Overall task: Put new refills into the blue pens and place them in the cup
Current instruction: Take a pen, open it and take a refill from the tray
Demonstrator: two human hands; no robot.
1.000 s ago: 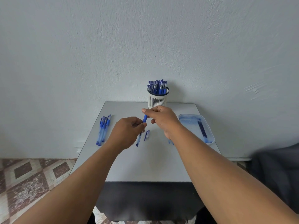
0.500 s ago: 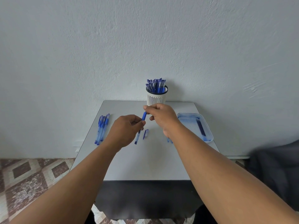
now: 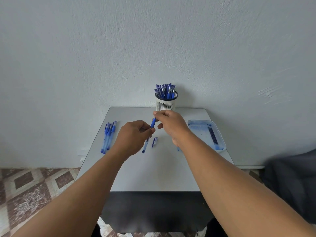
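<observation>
I hold a blue pen (image 3: 149, 134) above the desk (image 3: 153, 171), my left hand (image 3: 134, 136) curled round its clear barrel, my right hand (image 3: 170, 124) pinching the blue grip end. I should keep both halves in line and turn gently so the thread seats. My fingers hide the joint, so I cannot tell whether a refill is inside. The cup (image 3: 165, 104) stands just behind my right hand.
</observation>
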